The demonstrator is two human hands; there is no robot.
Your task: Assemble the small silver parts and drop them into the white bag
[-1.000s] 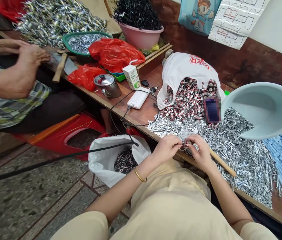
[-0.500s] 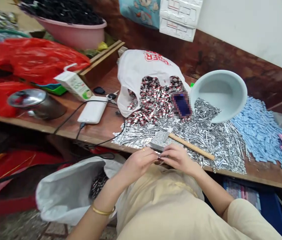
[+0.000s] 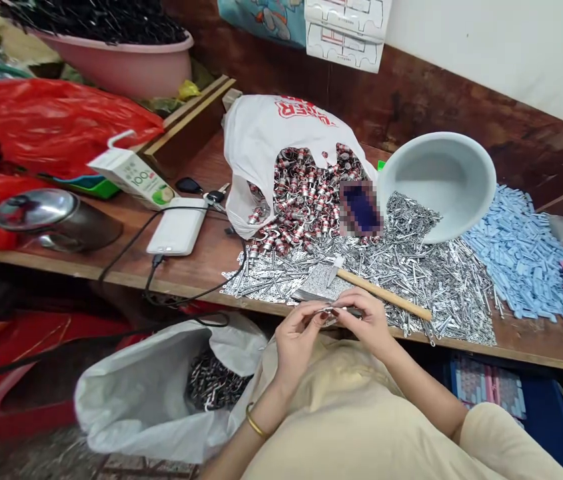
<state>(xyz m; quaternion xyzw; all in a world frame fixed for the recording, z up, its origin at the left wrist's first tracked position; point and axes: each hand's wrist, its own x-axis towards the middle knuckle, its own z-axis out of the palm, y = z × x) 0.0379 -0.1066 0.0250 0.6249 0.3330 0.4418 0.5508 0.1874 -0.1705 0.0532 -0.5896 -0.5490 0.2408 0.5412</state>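
Close to the table's front edge, my left hand (image 3: 298,332) and my right hand (image 3: 367,320) meet fingertip to fingertip. Both pinch a small metal part (image 3: 330,317), mostly covered by the fingers, so its exact kind does not show. Just beyond them lies a hammer (image 3: 384,292) with a wooden handle, its head on a grey metal block (image 3: 315,281). Around it spreads a heap of small silvery metal pieces (image 3: 454,287). Farther back, metal parts with red bands (image 3: 301,193) spill out of a white plastic bag (image 3: 286,123).
A pale basin (image 3: 466,173) lies tipped at the back, beside light blue plastic pieces (image 3: 511,260). On the left are a white power bank (image 3: 177,230) with a cable, a drink carton (image 3: 134,175) and a metal mug (image 3: 71,220). Below the edge hangs an open white sack (image 3: 131,393) holding dark parts.
My left hand has turned and its fingers have risen slightly; more of the small metal part shows between the hands. The view has shifted a little. The hammer stays put.
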